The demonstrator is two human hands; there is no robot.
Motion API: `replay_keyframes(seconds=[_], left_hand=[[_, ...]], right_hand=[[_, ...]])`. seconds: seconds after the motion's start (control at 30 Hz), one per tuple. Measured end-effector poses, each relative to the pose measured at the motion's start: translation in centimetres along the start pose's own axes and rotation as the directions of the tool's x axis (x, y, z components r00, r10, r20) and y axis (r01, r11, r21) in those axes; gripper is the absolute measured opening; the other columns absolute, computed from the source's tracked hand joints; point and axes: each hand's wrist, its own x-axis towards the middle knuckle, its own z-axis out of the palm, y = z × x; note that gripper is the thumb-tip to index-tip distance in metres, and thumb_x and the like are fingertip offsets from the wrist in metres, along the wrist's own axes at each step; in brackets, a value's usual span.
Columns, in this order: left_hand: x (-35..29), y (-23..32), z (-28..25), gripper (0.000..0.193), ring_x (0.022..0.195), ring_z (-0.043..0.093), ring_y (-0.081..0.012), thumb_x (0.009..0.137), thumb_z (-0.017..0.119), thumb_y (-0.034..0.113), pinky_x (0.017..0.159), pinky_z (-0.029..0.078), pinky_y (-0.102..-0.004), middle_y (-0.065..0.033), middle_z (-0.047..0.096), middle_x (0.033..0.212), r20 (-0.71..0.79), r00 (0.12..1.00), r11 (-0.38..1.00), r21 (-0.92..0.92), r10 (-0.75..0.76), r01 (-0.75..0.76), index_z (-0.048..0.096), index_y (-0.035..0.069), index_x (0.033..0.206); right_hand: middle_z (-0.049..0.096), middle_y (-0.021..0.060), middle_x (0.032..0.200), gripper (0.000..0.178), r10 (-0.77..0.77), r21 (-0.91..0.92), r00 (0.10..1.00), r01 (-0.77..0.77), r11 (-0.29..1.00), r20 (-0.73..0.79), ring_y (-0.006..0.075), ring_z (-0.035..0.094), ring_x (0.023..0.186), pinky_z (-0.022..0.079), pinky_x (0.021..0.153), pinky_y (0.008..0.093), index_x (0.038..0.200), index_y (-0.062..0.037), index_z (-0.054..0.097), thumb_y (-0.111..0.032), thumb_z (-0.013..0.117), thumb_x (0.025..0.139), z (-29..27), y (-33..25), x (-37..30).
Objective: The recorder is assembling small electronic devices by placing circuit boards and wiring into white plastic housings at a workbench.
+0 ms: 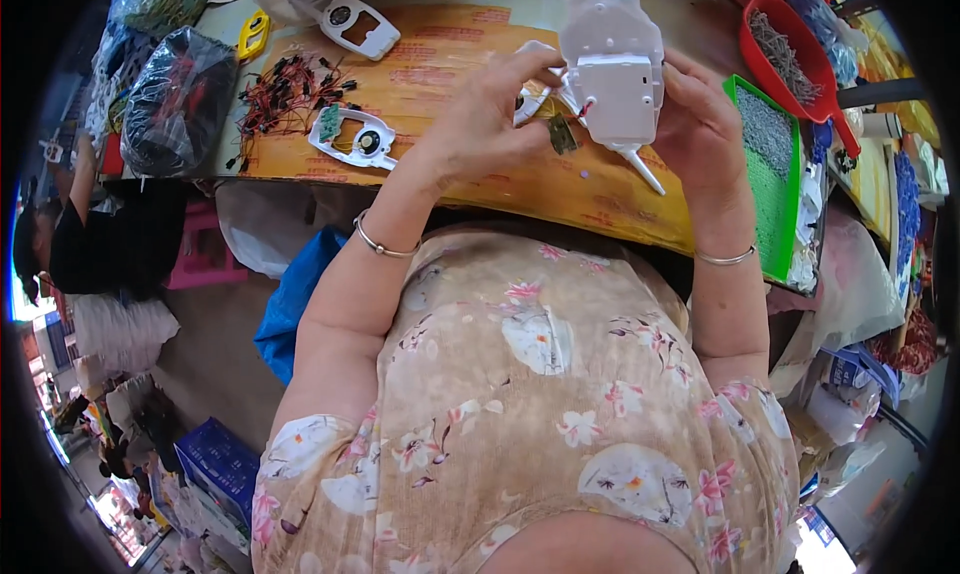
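A white plastic toy housing [612,69] is raised above the table between my two hands, a thin pointed white part sticking out toward me. My right hand [705,124] grips its right side, thumb and fingers curled around the edge. On the other side, my left hand [485,114] has curved fingers whose tips reach the housing's left edge. Beside the left thumb hangs a small green circuit board [563,134], close to thin red wires at the housing. Another white shell part [530,102] shows partly behind the left fingers.
White shells with round speakers [362,29] [355,139], a heap of red and black wires [290,99] and a yellow shell [254,34] lie at left. A red scoop of screws [785,54] and a green tray [770,174] stand at right. Another person [105,234] is far left.
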Motion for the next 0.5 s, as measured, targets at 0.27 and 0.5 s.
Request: replay_keyframes(seconds=[0.27,0.5], left_hand=[[-1.2,1.2,0.4,0.025,0.081,0.054,-0.0087,0.074,0.063,0.009,0.071,0.045,-0.0242,-0.0020,0.061,0.084,0.336,0.906,0.847,-0.372,-0.258,0.380,0.065,0.000,0.098],[-1.8,0.6,-0.9,0.031,0.080,0.051,-0.0101,0.078,0.053,0.008,0.071,0.044,-0.0236,-0.0025,0.058,0.086,0.308,0.901,0.752,-0.502,-0.307,0.428,0.061,0.000,0.106]], right_hand=[[0.060,0.0135,0.116,0.037,0.013,0.051,0.987,-0.005,0.999,-0.158,0.0216,0.060,0.104,0.047,0.092,0.0362,0.125,0.0052,0.048,-0.019,0.038,0.098,-1.6,2.1,-0.4],[0.060,0.0114,0.117,0.035,-0.024,0.112,0.972,0.052,0.992,-0.233,0.0202,0.059,0.104,0.047,0.092,0.0355,0.123,0.0037,0.052,-0.017,0.039,0.098,-3.0,2.3,-0.5]])
